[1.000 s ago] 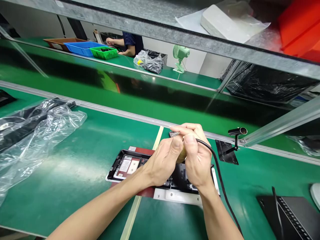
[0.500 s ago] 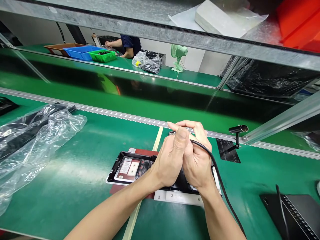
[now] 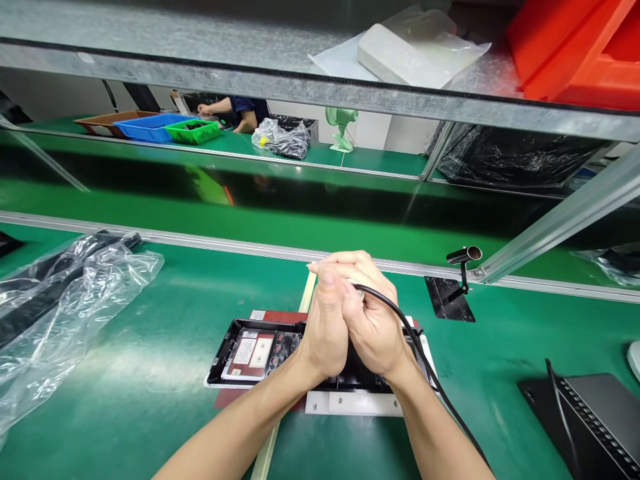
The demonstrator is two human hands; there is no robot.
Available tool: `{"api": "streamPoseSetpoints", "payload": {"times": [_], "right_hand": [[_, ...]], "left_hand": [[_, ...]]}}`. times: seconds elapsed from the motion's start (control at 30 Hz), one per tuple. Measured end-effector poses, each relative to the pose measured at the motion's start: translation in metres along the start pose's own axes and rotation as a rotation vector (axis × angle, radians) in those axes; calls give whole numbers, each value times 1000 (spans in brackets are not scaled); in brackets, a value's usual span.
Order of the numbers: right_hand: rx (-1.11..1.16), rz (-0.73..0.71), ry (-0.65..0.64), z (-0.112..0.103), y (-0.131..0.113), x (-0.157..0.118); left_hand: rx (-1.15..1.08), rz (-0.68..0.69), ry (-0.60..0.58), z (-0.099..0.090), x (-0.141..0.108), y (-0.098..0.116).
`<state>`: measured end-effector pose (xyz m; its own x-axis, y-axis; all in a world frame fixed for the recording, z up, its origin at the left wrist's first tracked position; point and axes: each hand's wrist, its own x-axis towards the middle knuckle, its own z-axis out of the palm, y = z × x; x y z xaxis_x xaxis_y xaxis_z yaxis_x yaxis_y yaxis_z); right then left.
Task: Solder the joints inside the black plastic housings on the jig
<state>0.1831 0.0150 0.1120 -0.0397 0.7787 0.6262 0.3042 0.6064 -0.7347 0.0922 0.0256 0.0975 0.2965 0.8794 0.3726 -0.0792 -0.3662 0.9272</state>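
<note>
My left hand (image 3: 326,333) and my right hand (image 3: 375,330) are pressed together, fingers closed, above a shallow black housing (image 3: 223,353). A black cable (image 3: 420,347) comes out at my right thumb and curves down past my right forearm. Its end is hidden between my hands, so what the left fingers grip cannot be made out. In the housing's left part lie a panel with a white label (image 3: 246,351) and a black block with round reddish openings (image 3: 285,350). The housing rests on a reddish-brown sheet (image 3: 233,399), with a white strip (image 3: 355,404) along its near side.
Left lies a clear plastic bag (image 3: 100,293) with dark parts. A small black tube on a stand (image 3: 464,255) and an aluminium post (image 3: 560,220) are to the right. Near right is a black slotted panel (image 3: 595,413). A metal shelf (image 3: 200,67) crosses overhead.
My view has shifted, so the shelf sits lower. The clasped hands have moved slightly left over the housing. A speckled metallic end seen beyond the left fingers is now hidden.
</note>
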Motion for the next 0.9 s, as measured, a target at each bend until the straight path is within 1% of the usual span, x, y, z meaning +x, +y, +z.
{"api": "streamPoseSetpoints", "payload": {"times": [0.1,0.2,0.3,0.6,0.73,0.9], "right_hand": [[108,4,5,1,0,2],[144,12,3,2,2,3],[135,4,-7,3,5,3],[164,21,-10,6,4,3],[156,36,6,8,4,2],[155,10,37,10,8,0]], "left_hand": [[-105,3,88,3,1,-2],[-146,32,93,6,3,-2],[-106,31,116,6,4,-1],[2,14,106,3,3,0],[-4,-15,129,2,1,-4],[-17,-31,120,1,0,-5]]}}
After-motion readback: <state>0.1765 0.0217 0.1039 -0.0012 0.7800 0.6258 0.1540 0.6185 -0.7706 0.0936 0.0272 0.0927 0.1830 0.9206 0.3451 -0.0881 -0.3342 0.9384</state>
